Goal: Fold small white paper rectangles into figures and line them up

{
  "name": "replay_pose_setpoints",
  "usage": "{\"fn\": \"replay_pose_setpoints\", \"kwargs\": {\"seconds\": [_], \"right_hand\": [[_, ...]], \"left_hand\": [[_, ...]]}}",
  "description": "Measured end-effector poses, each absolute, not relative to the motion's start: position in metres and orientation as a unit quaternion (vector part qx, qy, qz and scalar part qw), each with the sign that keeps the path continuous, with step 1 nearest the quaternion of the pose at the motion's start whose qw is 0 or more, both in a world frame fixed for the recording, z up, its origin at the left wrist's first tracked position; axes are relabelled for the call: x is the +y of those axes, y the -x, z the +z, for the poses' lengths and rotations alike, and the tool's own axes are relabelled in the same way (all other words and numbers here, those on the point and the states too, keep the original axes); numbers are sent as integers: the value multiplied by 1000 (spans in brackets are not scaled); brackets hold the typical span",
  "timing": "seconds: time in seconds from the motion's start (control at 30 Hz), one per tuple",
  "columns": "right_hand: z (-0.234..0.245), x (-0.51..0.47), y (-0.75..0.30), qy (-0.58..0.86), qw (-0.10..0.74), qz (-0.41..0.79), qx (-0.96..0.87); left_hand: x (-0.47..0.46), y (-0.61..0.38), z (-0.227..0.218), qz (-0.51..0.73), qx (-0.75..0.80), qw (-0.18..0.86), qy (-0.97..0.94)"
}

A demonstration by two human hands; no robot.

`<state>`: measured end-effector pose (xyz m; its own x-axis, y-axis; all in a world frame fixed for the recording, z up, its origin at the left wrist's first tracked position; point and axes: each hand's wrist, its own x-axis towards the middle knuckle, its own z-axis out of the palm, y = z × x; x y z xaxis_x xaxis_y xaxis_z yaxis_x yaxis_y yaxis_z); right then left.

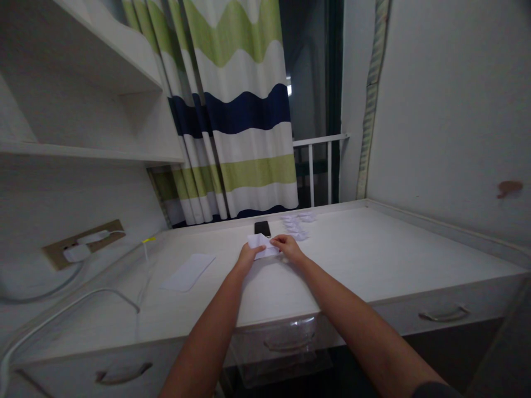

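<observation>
A piece of folded white paper (258, 241) is held between my two hands over the middle of the white desk. My left hand (248, 256) grips its left side, with the thumb lying across the front. At the right side of the paper, the fingers of my right hand (289, 246) are pinched on its edge. Just behind the paper lies a black phone (261, 228). Several folded white paper pieces (295, 226) sit in a cluster beyond my right hand. Flat on the desk to the left is a white sheet of paper (188, 272).
The white desk (398, 249) has drawers with metal handles along its front. A white cable (103, 291) runs along the left side below a wall socket with plugs (78, 251). Shelves (91, 152) overhang at left. A striped curtain (249, 141) hangs behind the desk.
</observation>
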<state>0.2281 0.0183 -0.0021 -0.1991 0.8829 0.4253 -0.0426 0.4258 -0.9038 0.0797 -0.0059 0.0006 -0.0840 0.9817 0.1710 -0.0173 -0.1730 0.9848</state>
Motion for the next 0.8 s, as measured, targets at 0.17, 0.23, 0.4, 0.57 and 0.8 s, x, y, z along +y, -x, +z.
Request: {"fn": "replay_pose_setpoints", "kwargs": {"seconds": [0.17, 0.23, 0.4, 0.57, 0.8], "right_hand": [[-2, 20, -229, 325, 539, 421, -653], [-3, 21, -229, 328, 538, 420, -653], [-2, 21, -229, 328, 534, 427, -651], [1, 18, -231, 326, 536, 426, -652], [-1, 18, -227, 317, 552, 424, -644]], "left_hand": [[-9, -80, 3, 583, 456, 464, -487], [-9, -80, 3, 582, 452, 467, -490], [-8, -80, 3, 597, 460, 460, -470], [-8, -79, 3, 596, 459, 459, -472], [-4, -77, -3, 532, 465, 431, -561]]}}
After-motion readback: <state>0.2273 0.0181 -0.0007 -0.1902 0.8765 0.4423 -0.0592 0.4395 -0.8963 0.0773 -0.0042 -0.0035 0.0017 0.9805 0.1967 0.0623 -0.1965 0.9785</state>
